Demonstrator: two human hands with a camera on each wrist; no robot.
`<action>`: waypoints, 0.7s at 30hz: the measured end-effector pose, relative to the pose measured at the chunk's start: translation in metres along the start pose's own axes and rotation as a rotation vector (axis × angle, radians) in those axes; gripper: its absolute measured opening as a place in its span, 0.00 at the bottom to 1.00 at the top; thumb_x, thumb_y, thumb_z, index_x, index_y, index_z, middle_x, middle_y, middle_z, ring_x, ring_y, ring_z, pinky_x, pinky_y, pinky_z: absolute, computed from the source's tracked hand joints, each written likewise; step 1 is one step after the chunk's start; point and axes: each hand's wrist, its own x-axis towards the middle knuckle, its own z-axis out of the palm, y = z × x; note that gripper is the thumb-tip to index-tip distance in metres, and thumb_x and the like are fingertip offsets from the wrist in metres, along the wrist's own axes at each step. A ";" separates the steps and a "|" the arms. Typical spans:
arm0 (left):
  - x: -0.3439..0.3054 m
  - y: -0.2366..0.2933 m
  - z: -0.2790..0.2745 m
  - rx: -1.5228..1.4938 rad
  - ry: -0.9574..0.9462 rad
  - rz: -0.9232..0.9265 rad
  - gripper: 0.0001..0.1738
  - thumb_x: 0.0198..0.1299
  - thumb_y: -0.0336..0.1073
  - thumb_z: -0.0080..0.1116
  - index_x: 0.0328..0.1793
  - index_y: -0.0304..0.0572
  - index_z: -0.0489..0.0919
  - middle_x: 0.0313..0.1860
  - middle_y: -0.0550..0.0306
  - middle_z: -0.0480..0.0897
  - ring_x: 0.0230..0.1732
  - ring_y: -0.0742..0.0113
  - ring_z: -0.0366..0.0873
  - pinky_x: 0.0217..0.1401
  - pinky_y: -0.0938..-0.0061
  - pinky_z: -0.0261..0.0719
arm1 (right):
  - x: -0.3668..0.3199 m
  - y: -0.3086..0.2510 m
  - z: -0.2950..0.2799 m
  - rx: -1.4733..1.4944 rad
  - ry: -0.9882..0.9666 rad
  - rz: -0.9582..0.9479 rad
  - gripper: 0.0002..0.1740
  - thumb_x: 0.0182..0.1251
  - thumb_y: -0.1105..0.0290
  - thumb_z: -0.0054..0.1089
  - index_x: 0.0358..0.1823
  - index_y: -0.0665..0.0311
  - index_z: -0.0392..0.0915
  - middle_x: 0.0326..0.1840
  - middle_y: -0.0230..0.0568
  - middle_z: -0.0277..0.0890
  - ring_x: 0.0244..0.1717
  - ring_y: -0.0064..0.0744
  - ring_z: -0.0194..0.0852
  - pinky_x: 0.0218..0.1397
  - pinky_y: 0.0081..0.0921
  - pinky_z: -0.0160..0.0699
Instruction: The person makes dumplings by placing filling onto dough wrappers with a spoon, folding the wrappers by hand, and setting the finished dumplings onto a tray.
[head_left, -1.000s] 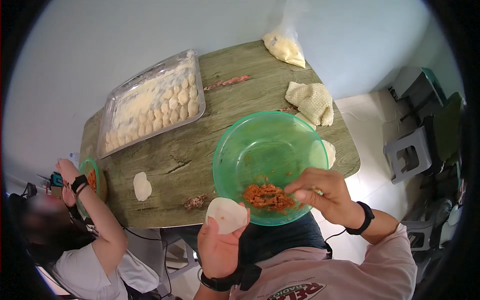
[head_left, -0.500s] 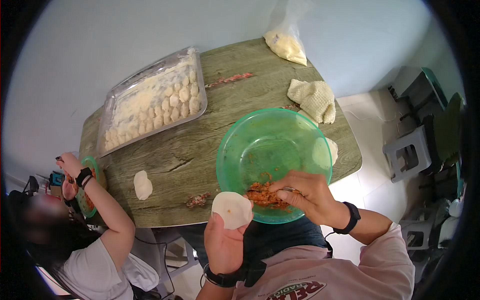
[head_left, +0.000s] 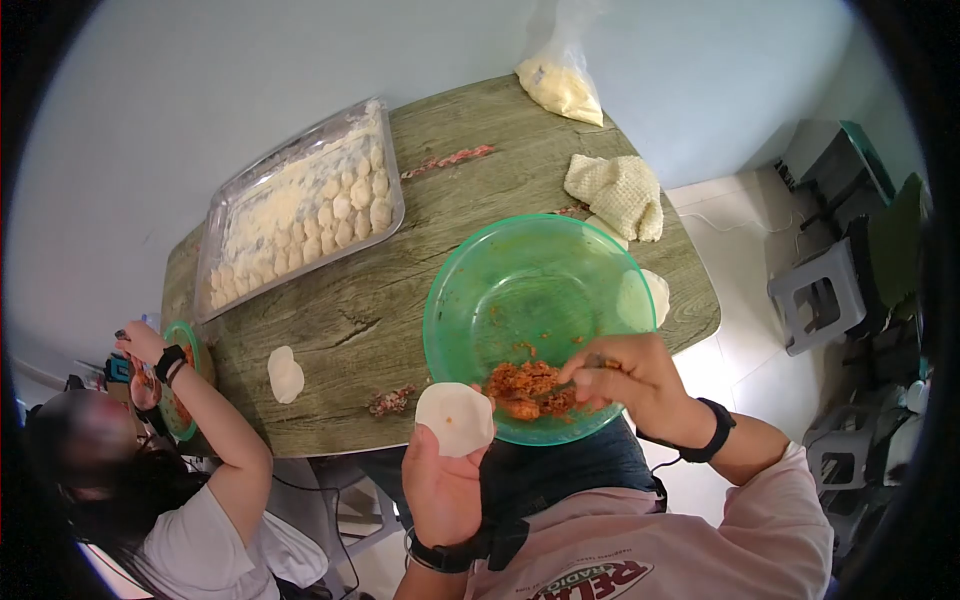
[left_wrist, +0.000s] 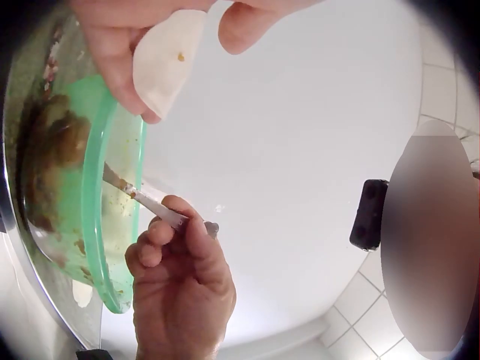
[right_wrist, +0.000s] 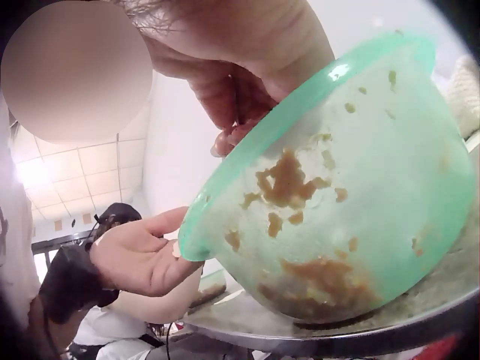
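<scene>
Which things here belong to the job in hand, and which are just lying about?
Part of the job:
wrapper in the left hand
utensil in the right hand
filling
green bowl
dumplings on the tray

Apparently lying about:
cloth
gray stool
bag of powder (perhaps dusting flour, so unsure)

Wears pale pink shirt (head_left: pixel 700 535), red-and-green print (head_left: pixel 598 582) at bottom centre, dark blue trousers (head_left: pixel 560 470), black wristband (head_left: pixel 718 432) at lower right, black strap (head_left: pixel 455 556) at lower centre.
</scene>
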 end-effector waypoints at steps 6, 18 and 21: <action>-0.001 0.002 0.004 -0.011 0.013 0.013 0.29 0.71 0.50 0.37 0.68 0.34 0.61 0.64 0.40 0.69 0.63 0.50 0.70 0.63 0.61 0.71 | 0.006 -0.006 -0.021 0.210 0.107 0.174 0.10 0.65 0.71 0.52 0.37 0.72 0.79 0.22 0.34 0.75 0.19 0.18 0.70 0.23 0.14 0.67; 0.005 -0.002 0.030 -0.147 -0.124 -0.122 0.32 0.70 0.50 0.40 0.70 0.32 0.56 0.69 0.47 0.64 0.70 0.55 0.60 0.73 0.59 0.56 | -0.026 -0.024 -0.013 0.296 0.281 -0.237 0.20 0.68 0.59 0.53 0.40 0.75 0.77 0.27 0.41 0.77 0.24 0.29 0.74 0.31 0.22 0.72; 0.004 0.000 0.041 -0.191 -0.156 -0.173 0.35 0.70 0.54 0.36 0.71 0.32 0.55 0.70 0.46 0.62 0.72 0.54 0.58 0.75 0.58 0.54 | -0.032 -0.015 -0.012 -0.085 0.165 -0.504 0.15 0.63 0.65 0.59 0.44 0.70 0.78 0.27 0.42 0.76 0.27 0.36 0.76 0.31 0.26 0.75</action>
